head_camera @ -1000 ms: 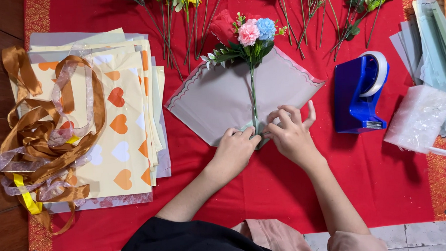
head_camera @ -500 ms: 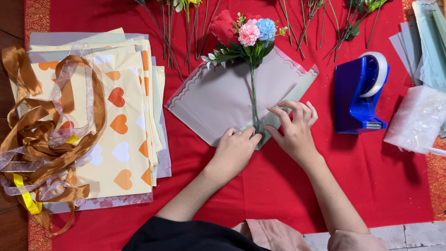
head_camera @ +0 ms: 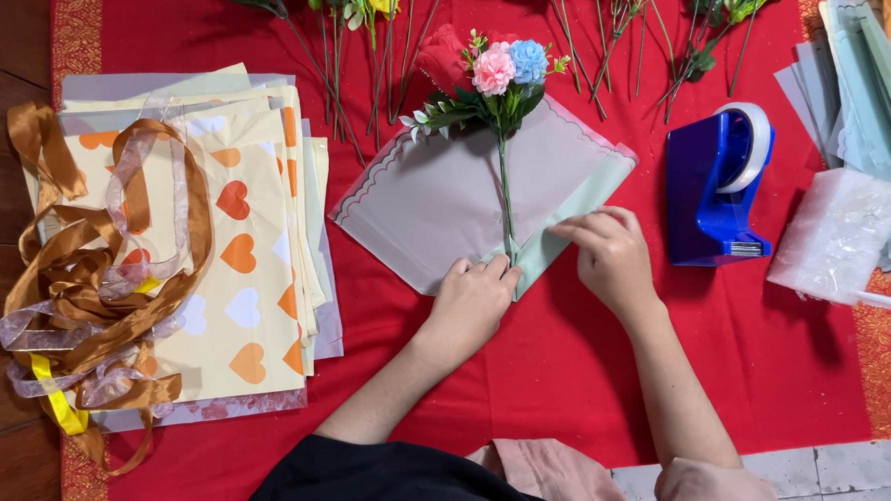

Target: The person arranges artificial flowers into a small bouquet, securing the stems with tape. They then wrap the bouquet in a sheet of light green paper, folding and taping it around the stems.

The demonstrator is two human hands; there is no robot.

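The right hand [head_camera: 611, 256] has folded the lower right edge of the wrapping paper [head_camera: 434, 206] inward, fingers flat on it, while the left hand [head_camera: 476, 297], apparently pinching, pins the flower stem [head_camera: 504, 193] at the sheet's bottom corner on the red surface [head_camera: 571, 375].

One head-worn camera looks nearly straight down, from fairly close, onto the red tablecloth [head_camera: 571, 375].
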